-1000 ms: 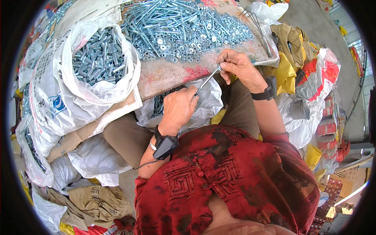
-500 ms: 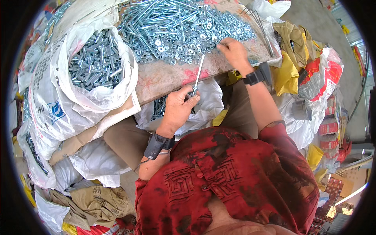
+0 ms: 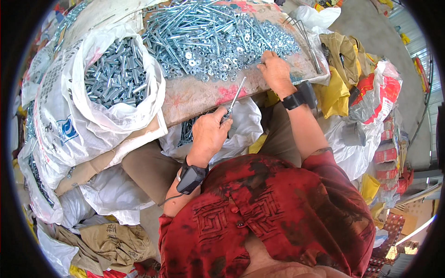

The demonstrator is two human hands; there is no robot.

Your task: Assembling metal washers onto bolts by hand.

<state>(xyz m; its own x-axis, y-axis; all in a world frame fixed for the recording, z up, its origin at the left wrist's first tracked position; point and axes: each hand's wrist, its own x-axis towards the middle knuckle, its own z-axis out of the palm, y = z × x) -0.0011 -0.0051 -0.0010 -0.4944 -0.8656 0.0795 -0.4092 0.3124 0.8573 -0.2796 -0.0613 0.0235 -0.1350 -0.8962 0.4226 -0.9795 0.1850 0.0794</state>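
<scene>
Left hand (image 3: 208, 135) clamped on tilted metal rod (image 3: 238, 94).
Right hand (image 3: 276, 74) at washer pile (image 3: 222, 66) on table (image 3: 187, 92), right of rod; cannot tell if fingers meet.

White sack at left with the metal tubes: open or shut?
Open. The white sack has its mouth spread wide, and metal tubes show inside.

Worktop is stained, red-blotched (image 3: 185, 95). Loose washers (image 3: 204, 69) lie just left of the right fingers (image 3: 268, 56); long metal rods (image 3: 185, 28) heap beyond, farther left. Small metal pieces (image 3: 282, 41) spread past fingertips; bent wires (image 3: 307, 41) rightward.
</scene>
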